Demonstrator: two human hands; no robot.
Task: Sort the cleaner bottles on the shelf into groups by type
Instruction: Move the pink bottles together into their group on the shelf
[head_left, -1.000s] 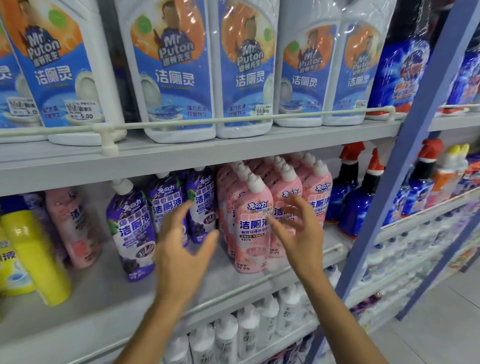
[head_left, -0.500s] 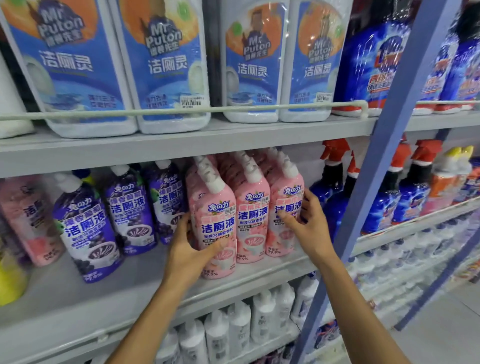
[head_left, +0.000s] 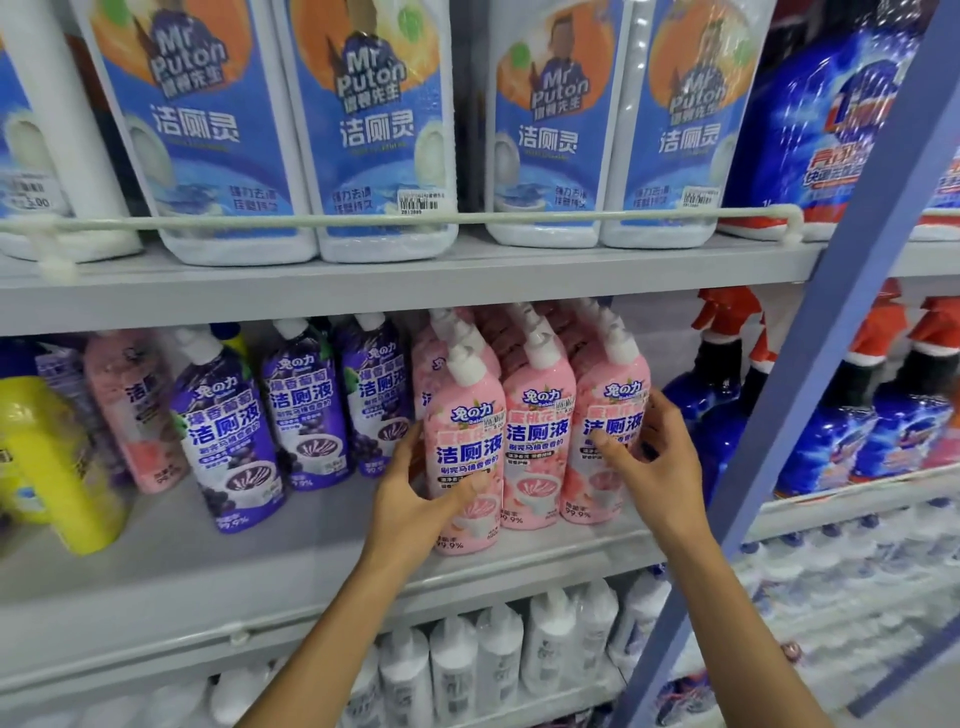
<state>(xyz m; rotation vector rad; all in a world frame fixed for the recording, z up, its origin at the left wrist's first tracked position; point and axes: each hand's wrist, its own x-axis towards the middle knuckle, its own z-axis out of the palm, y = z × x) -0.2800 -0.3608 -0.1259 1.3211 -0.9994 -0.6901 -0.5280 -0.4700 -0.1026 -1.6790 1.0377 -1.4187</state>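
A block of pink cleaner bottles stands on the middle shelf (head_left: 260, 582), three across the front with more rows behind. My left hand (head_left: 415, 499) grips the front left pink bottle (head_left: 467, 431), thumb across its label and fingers round its left side. My right hand (head_left: 654, 462) holds the front right pink bottle (head_left: 608, 410), thumb on the label and fingers round its right side. The middle pink bottle (head_left: 537, 431) stands between them. To the left stand three purple cleaner bottles (head_left: 228, 431), and further left one stray pink bottle (head_left: 137, 415) beside a yellow bottle (head_left: 52, 462).
Large white Mr Puton jugs (head_left: 374, 130) line the top shelf behind a rail. Blue spray bottles with red triggers (head_left: 722, 384) stand right of the pink block. A blue upright post (head_left: 810, 395) crosses the right side. White bottles (head_left: 498, 660) fill the shelf below.
Both hands went from hovering open in front of the shelf to closing on the outer front pink bottles. The view has moved closer and a little to the right.
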